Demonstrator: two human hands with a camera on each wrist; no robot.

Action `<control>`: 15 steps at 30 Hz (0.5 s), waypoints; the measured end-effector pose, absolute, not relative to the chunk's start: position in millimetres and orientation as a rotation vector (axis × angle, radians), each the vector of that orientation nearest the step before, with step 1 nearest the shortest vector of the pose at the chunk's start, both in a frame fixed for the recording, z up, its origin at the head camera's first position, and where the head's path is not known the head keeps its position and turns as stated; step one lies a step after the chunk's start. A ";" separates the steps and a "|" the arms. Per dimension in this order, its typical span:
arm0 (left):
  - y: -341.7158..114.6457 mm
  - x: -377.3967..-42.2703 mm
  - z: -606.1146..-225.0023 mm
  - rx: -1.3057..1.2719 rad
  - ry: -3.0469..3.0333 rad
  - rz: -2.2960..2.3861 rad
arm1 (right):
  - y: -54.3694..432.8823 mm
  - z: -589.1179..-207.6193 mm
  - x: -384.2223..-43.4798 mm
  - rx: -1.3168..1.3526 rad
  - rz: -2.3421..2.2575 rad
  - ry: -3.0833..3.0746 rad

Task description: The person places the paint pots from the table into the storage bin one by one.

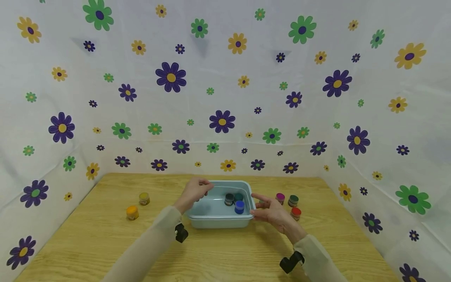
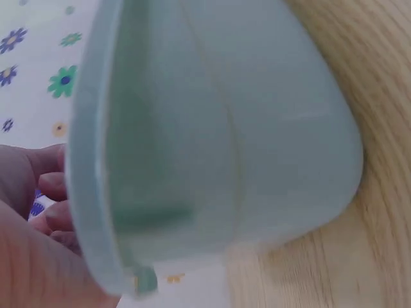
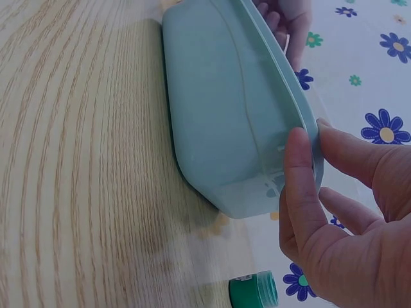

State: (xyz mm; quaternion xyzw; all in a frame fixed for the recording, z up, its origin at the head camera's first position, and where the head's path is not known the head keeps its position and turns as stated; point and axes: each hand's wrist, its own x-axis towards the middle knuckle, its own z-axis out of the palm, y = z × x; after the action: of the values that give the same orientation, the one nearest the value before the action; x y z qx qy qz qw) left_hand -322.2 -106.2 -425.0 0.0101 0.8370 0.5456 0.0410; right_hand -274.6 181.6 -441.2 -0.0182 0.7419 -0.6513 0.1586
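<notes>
A pale blue-green plastic tub (image 1: 220,222) stands on the table, holding a black-lidded jar (image 1: 229,199), a teal jar (image 1: 238,197) and a blue jar (image 1: 239,207). My left hand (image 1: 193,193) hovers over the tub's left end, fingers loosely bent; nothing shows in it, though the rim hides part of it in the left wrist view. At the right end, my right hand (image 3: 353,218) pinches the rim between thumb and fingers. Just beyond those fingers sits a green jar (image 3: 252,292), mostly covered by the hand in the head view.
Left of the tub are a yellow jar (image 1: 144,198) and an orange jar (image 1: 132,212). To the right stand a magenta jar (image 1: 280,198), a dark green jar (image 1: 293,201) and a red jar (image 1: 296,213). A flowered white cloth (image 1: 225,98) rises behind the wooden table (image 1: 218,254).
</notes>
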 end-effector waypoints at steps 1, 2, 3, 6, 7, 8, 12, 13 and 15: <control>-108.3 -322.0 -424.9 0.008 2.552 1.684 | 181.4 -441.4 -274.3 -0.045 -1.859 2.126; -110.3 -321.6 -424.9 -0.007 2.541 1.696 | 181.3 -441.7 -273.9 -0.038 -1.856 2.130; -112.3 -321.5 -425.0 -0.028 2.527 1.713 | 181.2 -441.9 -273.6 -0.034 -1.853 2.135; -118.9 -320.6 -424.2 -0.059 2.511 1.741 | 181.0 -442.5 -272.9 -0.026 -1.856 2.137; -121.2 -320.1 -423.5 -0.070 2.508 1.748 | 180.9 -442.3 -272.6 -0.027 -1.859 2.138; -123.8 -319.3 -422.7 -0.073 2.512 1.750 | 180.8 -442.3 -272.6 -0.029 -1.861 2.138; -135.8 -315.5 -421.2 -0.030 2.520 1.744 | 180.2 -441.1 -272.8 -0.038 -1.863 2.143; -139.2 -314.6 -421.3 -0.017 2.514 1.743 | 180.1 -440.9 -272.9 -0.042 -1.862 2.142; -146.4 -312.7 -421.8 0.023 2.501 1.741 | 179.9 -440.2 -273.0 -0.053 -1.857 2.139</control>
State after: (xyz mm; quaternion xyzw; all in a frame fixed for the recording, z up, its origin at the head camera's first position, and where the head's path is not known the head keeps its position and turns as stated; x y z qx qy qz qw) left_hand -312.7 -146.4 -421.8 0.0075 0.8198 0.5706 0.0471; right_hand -273.0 179.9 -440.2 -0.0184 0.7461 -0.6476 0.1536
